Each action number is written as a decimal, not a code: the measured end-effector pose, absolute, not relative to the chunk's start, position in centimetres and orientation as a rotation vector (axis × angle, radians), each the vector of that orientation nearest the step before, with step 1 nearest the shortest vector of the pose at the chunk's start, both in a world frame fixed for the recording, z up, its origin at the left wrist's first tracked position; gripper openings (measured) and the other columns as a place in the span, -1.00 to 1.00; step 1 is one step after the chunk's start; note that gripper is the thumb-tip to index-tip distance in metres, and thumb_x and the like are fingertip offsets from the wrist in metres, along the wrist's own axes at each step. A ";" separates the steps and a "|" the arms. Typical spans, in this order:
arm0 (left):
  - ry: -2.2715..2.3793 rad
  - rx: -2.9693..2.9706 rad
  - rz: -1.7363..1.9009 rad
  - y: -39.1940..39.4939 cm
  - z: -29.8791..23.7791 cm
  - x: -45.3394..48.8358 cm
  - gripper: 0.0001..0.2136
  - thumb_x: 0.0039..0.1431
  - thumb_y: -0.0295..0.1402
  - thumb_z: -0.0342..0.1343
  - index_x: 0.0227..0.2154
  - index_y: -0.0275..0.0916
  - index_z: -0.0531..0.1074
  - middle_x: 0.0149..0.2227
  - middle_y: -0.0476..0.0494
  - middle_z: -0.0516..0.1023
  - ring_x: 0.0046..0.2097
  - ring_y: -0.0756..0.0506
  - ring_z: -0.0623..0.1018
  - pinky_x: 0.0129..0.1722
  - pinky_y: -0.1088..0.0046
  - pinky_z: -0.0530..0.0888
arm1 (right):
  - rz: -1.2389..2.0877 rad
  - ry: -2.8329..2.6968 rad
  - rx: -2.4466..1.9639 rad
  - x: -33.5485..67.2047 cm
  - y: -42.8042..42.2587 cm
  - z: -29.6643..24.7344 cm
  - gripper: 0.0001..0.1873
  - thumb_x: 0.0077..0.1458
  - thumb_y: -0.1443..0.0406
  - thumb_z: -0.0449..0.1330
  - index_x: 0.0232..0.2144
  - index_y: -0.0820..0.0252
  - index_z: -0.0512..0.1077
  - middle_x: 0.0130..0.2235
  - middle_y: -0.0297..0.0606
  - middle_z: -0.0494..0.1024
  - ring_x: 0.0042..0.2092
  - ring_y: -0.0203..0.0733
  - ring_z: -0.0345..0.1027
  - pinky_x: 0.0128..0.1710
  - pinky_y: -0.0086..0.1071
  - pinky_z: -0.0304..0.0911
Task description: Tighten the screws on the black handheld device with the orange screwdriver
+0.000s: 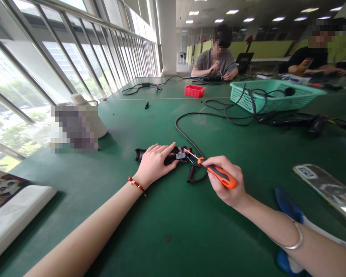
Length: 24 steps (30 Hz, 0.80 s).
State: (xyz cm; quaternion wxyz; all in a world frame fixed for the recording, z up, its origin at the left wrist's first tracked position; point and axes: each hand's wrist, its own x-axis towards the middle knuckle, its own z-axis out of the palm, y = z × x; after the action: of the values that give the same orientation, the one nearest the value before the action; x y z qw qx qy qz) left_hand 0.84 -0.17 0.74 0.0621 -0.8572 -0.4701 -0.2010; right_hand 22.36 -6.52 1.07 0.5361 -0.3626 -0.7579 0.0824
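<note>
My left hand [154, 161] lies over a black cylindrical electrical device [181, 155] on the green table, thumb and fingers holding it down. The device's right end shows bare inner parts, a grey block and coloured wires; its flared black end sticks out to the left of my hand. In my right hand [233, 188] is an orange and black screwdriver [222, 177], gripped by the handle. Its shaft slants up-left, and the tip is at the exposed parts; exact contact is too small to tell. A black power cord [187, 134] with a ribbed sleeve [190, 175] lies beside the device.
Farther back are a red tray [194, 90], a green basket [276, 96] with cords and a small black piece [146, 105]. A phone [328, 188] and blue-white gloves [290, 207] lie right; a white box [19, 215] lies left. Two people sit across the table.
</note>
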 end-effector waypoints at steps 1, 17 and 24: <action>-1.414 -2.599 -0.611 -0.1 0.8 0.8 -0.52 0.12 -0.18 0.00 0.09 -0.27 0.29 -0.11 -0.14 0.54 -0.10 -0.15 0.51 0.09 0.26 0.28 | 0.190 -1.811 -0.851 22.3 -6.6 1.2 -0.87 -0.01 0.35 0.06 -0.32 0.13 0.32 -0.41 -0.32 0.47 -0.48 -0.32 0.34 -0.48 -0.45 0.27; -1.367 -2.670 -0.675 0.0 0.6 0.5 -0.61 0.21 -0.14 -0.05 0.06 -0.11 0.34 -0.06 -0.11 0.51 -0.12 -0.11 0.48 -0.04 0.30 0.31 | 0.194 -1.869 -0.804 21.9 -7.0 1.5 -0.87 -0.01 0.34 0.03 -0.34 0.12 0.33 -0.46 -0.35 0.47 -0.53 -0.34 0.31 -0.54 -0.45 0.24; -1.361 -2.671 -0.680 0.0 0.6 0.5 -0.62 0.21 -0.15 -0.05 0.05 -0.12 0.35 -0.07 -0.12 0.52 -0.12 -0.11 0.49 -0.04 0.30 0.32 | 0.287 -1.865 -0.842 22.0 -7.0 1.6 -0.88 0.00 0.33 0.05 -0.35 0.12 0.34 -0.45 -0.37 0.48 -0.55 -0.36 0.29 -0.54 -0.47 0.22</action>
State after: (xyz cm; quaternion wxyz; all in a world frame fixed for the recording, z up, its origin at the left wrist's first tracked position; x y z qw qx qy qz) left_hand 0.55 0.04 0.65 0.0336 -0.8685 -0.4425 -0.2210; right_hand 22.04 -7.01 1.59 0.5121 -0.3501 -0.7752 0.1191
